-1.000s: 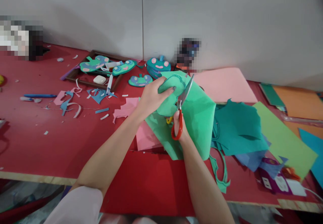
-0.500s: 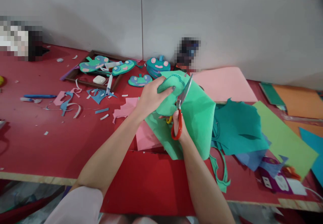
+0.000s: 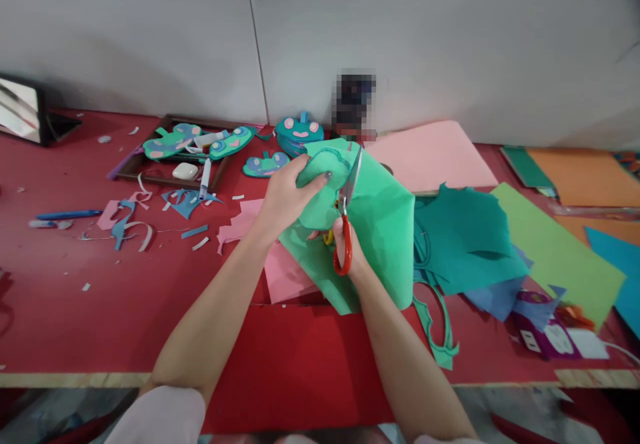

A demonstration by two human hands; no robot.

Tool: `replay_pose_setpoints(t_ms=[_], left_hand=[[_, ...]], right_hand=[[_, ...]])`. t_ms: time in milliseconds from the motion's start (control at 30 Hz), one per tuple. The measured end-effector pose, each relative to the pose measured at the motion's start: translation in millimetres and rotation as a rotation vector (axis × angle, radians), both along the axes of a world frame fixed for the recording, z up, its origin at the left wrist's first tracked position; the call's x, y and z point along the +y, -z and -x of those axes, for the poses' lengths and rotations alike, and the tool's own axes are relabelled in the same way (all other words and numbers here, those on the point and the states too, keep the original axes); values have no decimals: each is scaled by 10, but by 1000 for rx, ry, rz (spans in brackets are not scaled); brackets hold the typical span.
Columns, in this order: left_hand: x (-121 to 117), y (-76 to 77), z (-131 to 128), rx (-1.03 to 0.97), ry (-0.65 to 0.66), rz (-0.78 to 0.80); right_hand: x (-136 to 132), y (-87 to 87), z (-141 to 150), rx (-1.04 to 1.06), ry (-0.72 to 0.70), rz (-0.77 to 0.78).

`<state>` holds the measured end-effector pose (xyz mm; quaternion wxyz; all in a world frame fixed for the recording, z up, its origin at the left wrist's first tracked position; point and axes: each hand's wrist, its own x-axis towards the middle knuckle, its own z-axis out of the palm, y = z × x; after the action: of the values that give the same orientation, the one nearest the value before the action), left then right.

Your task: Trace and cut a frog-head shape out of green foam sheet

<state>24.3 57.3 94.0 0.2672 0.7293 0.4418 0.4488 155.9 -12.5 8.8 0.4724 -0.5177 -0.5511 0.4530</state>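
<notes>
Red tabletop, plain grey wall behind; vs a sec ago the view's tilted a bit, grip abt same. L hand pinches a mint-green felt-like sheet above the table, thumb & fingers closed on it; R hand grips red-handled metal scissors, thumb at loop, other fingers mostly hidden by the sheet, also blocking pt of a pink sheet; dark-brown wooden tray w/ green face-shaped pcs back L

The green sheet bars the middle; near-left, the red tabletop leaves passage.
</notes>
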Motion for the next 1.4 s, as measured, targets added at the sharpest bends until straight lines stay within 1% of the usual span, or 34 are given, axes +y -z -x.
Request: replay_pose_setpoints(t_ms=[267,467,633,933,1100,1300,1400], left_hand=[[-4,6,-10,-29,8,13],[4,5,-17,-33,0,0],[6,4,-13,-15,-12,-4],[12,-2,11,-16,-5,0],[32,16,37,-27,-3,11],[32,22,41,-43,3,12],[33,18,53,-46,5,16]], right_hand=[[-3,-28,26,48,1,35],[3,37,42,170,-7,73],[7,86,37,173,4,85],[10,120,46,197,8,117],[3,114,45,186,-1,103],[-4,129,52,236,3,111],[-1,142,51,223,-5,88]])
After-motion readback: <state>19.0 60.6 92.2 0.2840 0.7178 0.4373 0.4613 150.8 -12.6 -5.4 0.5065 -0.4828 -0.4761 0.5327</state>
